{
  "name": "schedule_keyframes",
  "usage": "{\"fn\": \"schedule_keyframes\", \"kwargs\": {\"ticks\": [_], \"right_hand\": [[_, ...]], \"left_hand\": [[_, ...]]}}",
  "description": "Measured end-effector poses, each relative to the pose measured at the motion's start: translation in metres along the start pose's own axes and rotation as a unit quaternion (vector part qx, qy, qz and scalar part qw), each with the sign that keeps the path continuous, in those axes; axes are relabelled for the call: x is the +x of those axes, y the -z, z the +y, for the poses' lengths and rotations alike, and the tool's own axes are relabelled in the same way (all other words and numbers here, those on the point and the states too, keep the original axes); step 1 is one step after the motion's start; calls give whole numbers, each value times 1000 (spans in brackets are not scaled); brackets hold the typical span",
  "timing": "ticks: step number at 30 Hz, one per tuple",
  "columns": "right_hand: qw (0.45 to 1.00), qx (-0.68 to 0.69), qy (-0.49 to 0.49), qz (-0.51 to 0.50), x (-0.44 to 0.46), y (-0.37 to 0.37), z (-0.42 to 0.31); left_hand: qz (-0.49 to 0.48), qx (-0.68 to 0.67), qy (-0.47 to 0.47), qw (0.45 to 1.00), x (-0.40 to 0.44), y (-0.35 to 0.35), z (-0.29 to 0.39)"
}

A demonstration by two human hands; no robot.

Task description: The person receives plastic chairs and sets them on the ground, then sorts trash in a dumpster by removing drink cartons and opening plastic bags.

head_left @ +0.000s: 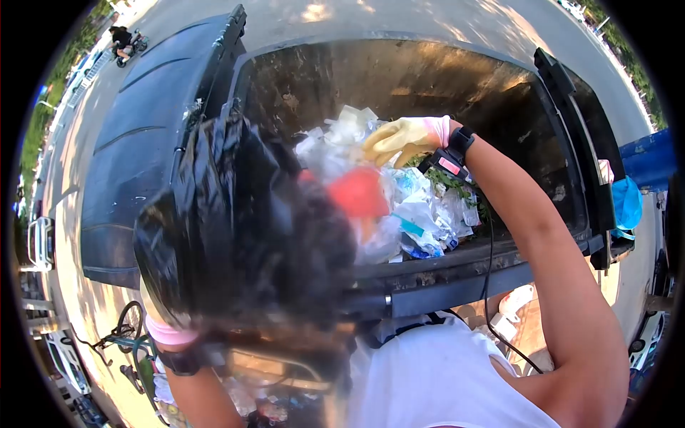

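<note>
My left hand [151,308], in a glove with a pink cuff, is mostly hidden behind a large black garbage bag [221,214]. The hand holds the bag up over the front left of a dark waste bin [471,274], and the bag's right side is smeared by motion. My right hand [403,139] wears a pale yellow glove. It reaches into the bin with its fingers bent downward and apart, above white plastic waste [335,146]. A blurred red object [357,192] shows between the black bag and my right hand.
The bin's lid [143,171] hangs folded out on the left. Blue and white wrappers [421,221] and green leaves [449,184] lie inside. A blue bag [626,205] hangs at the right, and a bicycle [128,332] stands lower left. A rider [123,44] is on the road.
</note>
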State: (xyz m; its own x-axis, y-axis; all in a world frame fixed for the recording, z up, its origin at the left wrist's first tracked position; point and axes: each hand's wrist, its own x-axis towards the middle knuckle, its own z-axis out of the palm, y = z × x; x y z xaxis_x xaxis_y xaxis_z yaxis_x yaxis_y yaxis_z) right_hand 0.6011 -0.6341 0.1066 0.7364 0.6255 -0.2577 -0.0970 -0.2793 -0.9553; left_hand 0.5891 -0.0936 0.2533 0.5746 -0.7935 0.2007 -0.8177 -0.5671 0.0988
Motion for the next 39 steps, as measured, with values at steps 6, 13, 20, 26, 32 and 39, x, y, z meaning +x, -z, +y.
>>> {"fn": "schedule_keyframes", "kwargs": {"ticks": [6,13,20,26,32,39], "right_hand": [[974,-201,-37,101,53,-92,-48],[927,-329,172,57,123,-182,-14],[963,-261,-39,-56,144,-208,9],[978,-196,-54,50,140,-183,-26],[981,-128,-32,143,118,-162,-37],[990,-65,21,127,108,-140,-36]], "left_hand": [[-159,-553,-69,815,14,21,74],[-13,-238,173,956,-91,7,53],[220,160,393,878,-223,-36,27],[307,181,517,778,-205,-76,10],[446,-328,490,674,-202,-139,-47],[407,-452,459,648,-89,-108,-24]]}}
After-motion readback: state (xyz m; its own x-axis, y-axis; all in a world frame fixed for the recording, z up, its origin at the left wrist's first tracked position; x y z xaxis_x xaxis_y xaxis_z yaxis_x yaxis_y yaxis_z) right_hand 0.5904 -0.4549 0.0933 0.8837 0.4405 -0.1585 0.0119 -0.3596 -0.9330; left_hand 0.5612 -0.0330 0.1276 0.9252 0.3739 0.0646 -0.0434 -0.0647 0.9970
